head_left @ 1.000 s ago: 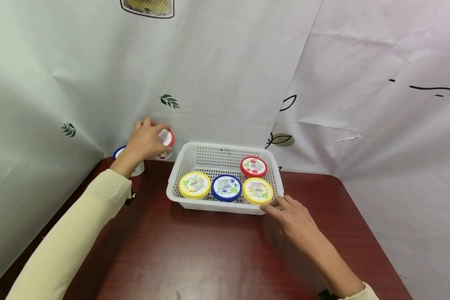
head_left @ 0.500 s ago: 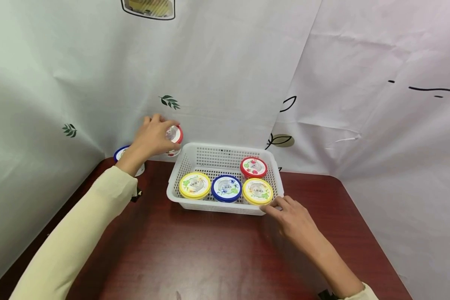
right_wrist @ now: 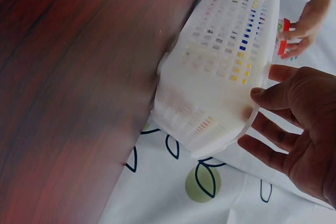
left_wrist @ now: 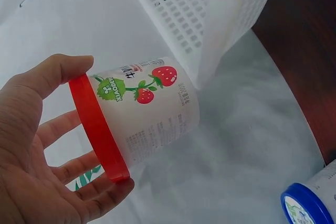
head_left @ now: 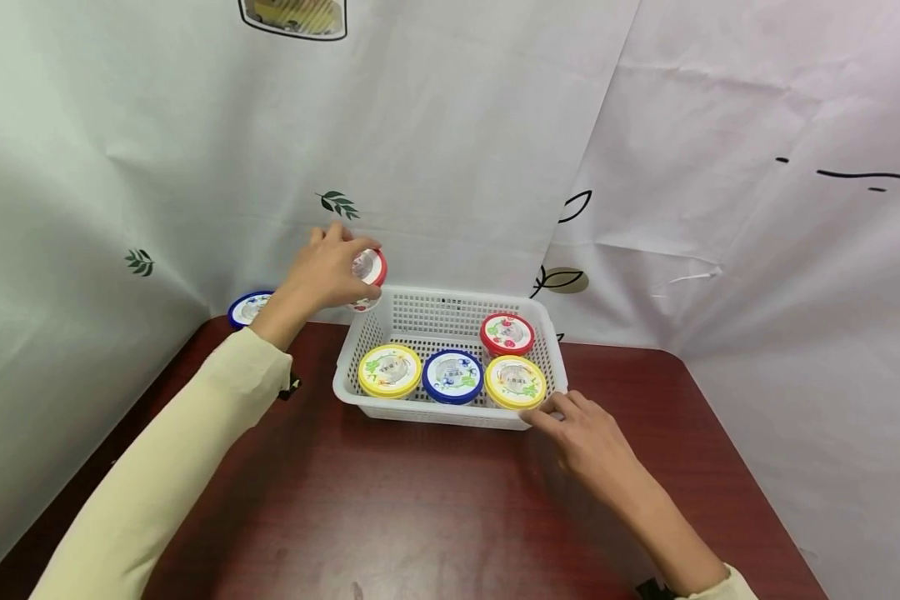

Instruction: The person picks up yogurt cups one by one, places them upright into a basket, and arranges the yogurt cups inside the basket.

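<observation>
My left hand (head_left: 321, 273) grips a white cup with a red lid (head_left: 369, 268) by its lid, thumb on one side and fingers on the other. In the left wrist view the strawberry print on this cup (left_wrist: 152, 108) shows, and its body tilts beside the basket wall. The white plastic basket (head_left: 438, 413) holds two yellow-lidded cups (head_left: 390, 371), a blue-lidded cup (head_left: 453, 377) and another red-lidded cup (head_left: 507, 334). At its front right corner, my right hand (head_left: 598, 446) pinches the rim, with the thumb on the outer wall in the right wrist view.
Behind my left forearm a second blue-lidded cup (head_left: 249, 308) stands at the table's back left corner, partly hidden. The dark red wooden table (head_left: 435, 508) meets a white printed cloth (head_left: 457, 167) along its back and sides.
My left hand has moved right with the red-lidded cup, from beside the basket to its back left corner. More of the blue-lidded cup's lid at the back left shows. The right hand has stayed put.
</observation>
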The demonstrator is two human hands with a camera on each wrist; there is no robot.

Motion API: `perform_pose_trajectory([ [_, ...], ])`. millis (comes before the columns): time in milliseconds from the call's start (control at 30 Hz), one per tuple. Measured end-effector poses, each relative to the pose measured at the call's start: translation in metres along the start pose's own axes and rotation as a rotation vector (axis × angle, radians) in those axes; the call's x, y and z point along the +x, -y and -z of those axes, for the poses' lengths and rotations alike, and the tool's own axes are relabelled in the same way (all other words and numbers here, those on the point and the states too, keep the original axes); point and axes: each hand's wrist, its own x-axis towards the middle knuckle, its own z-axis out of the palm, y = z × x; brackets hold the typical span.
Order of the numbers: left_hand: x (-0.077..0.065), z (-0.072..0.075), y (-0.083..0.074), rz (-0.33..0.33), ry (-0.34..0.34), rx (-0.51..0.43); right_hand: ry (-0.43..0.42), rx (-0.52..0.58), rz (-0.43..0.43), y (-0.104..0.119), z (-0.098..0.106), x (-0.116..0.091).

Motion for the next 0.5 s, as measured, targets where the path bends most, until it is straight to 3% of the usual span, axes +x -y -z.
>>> perform_pose_trajectory([
  [500, 0.006, -0.017, -0.015, -0.03, 0.037, -0.007, -0.009, 0.01, -0.002, 0.0, 0.0, 0.0],
])
